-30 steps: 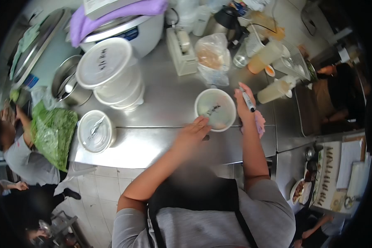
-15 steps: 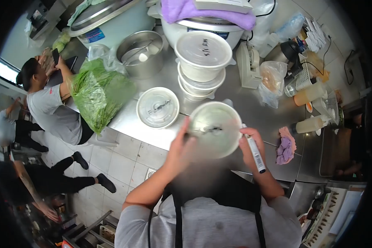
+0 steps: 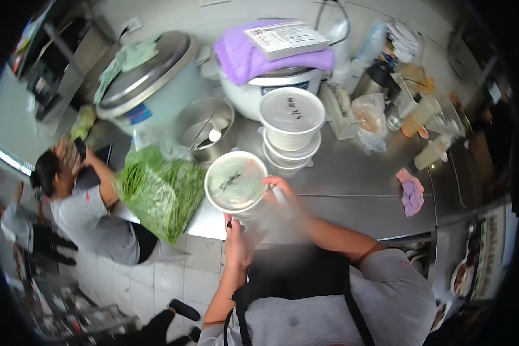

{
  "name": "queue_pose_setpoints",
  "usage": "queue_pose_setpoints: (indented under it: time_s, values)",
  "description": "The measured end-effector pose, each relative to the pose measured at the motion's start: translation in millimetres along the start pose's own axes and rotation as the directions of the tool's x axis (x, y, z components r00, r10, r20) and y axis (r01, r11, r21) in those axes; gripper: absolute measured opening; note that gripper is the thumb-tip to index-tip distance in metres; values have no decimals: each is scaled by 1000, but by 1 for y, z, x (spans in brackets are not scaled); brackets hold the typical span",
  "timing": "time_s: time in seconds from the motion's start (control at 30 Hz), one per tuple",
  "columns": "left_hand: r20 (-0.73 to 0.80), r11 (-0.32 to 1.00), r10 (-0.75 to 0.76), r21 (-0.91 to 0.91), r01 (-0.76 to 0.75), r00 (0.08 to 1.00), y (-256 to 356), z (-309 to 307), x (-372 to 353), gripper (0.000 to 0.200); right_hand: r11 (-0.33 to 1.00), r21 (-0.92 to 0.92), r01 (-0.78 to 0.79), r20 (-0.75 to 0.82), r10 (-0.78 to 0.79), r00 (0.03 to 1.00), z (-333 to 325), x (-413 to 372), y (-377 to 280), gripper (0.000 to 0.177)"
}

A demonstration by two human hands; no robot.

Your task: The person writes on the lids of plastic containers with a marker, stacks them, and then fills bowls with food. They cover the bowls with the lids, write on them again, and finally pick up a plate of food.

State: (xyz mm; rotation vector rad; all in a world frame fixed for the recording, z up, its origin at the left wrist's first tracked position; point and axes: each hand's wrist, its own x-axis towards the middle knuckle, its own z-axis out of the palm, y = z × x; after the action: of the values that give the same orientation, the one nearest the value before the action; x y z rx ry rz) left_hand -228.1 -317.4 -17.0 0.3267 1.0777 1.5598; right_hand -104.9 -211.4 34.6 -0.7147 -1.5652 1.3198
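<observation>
"Both hands busy?"

"Yes. My left hand [image 3: 239,239] grips the lidded tub [image 3: 235,181] from its near side and my right hand [image 3: 282,193] clasps its right rim, at the table's [image 3: 352,190] near edge."

"Around it?"

"Bag of greens [image 3: 161,190] left, stacked tubs [image 3: 291,124] far."

Black handwriting marks the held container [image 3: 235,183] and the top stacked tub [image 3: 292,111], both illegible.

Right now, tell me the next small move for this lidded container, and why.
Probably lower the lidded container flat onto the steel counter and release. Its lid already bears writing, the left hand grips it from below and the right hand at its rim, right at the counter's edge beside the bag of greens.
</observation>
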Motion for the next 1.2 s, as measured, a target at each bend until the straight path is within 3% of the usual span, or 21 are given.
queue_pose_setpoints:
  time_s: [0.1,0.13,0.23,0.27,0.3,0.37,0.4,0.47,0.57,0.6,0.7,0.77,0.8,0.83,0.87,0.9,0.93,0.97,1.1,1.13,1.2]
  values:
    - [85,982,95,-171,-80,992,9,6,27,60,998,-30,62,-13,-62,998,13,13,12,31]
    - [-17,974,132,-184,-133,991,16,17,30,56,994,-78,80,-49,-84,995,13,16,6,29]
    - [-92,965,215,176,-196,972,5,18,32,46,949,-258,181,8,-185,983,-3,13,-16,23]
    - [-13,872,183,464,-156,983,-13,1,39,31,919,-323,226,60,-218,974,-12,11,-19,21]
    - [153,716,238,640,-279,959,-30,-5,39,20,946,-234,222,84,-208,975,-16,4,-11,15]
    - [291,755,120,594,-277,949,-32,24,25,19,980,-172,-97,127,120,985,-27,-17,-7,13]
    - [364,729,125,597,-335,923,-24,41,21,19,973,-224,-63,127,93,988,-36,-22,-10,14]
    - [501,676,135,584,-449,855,-11,82,18,20,946,-324,8,138,39,990,-53,-31,-17,15]
    - [663,419,265,575,-703,700,-20,126,16,16,938,-344,51,20,-47,999,-82,-37,-19,16]
    - [819,177,291,462,-869,495,-26,133,27,24,922,-385,47,-3,-52,999,-96,-37,-19,16]
    - [586,475,78,690,-547,807,-57,165,24,38,890,-455,28,-79,-71,994,-150,-36,-22,17]
    - [679,387,128,637,-667,723,-89,188,41,48,900,-436,14,-144,-85,986,-191,-32,-30,20]
    - [722,335,194,588,-737,664,-102,205,45,47,914,-377,151,-164,-226,960,-203,-28,-26,23]
    - [758,274,252,540,-796,602,-114,217,51,47,906,-387,172,-116,-233,965,-220,-22,-25,24]
    - [740,360,153,576,-734,655,-129,221,63,57,898,-394,195,-66,-239,969,-240,-12,-24,25]
    - [693,515,227,511,-688,685,-131,243,65,60,889,-402,220,-16,-247,969,-258,4,-34,26]
    - [637,648,289,420,-635,715,-130,271,67,63,892,-453,11,-1,-13,1000,-273,25,-52,27]
    - [573,757,340,303,-578,746,-131,291,71,66,879,-476,16,-35,-37,999,-288,54,-47,27]
    - [408,333,298,803,-494,863,-213,251,130,80,802,-595,46,-219,-217,951,-333,180,-17,29]
    - [559,-53,347,813,-580,753,-213,251,125,76,762,-643,79,-249,-306,919,-338,204,-1,33]
    - [598,-190,270,801,-567,755,-197,271,102,73,705,-701,-103,-271,-131,954,-339,236,29,39]
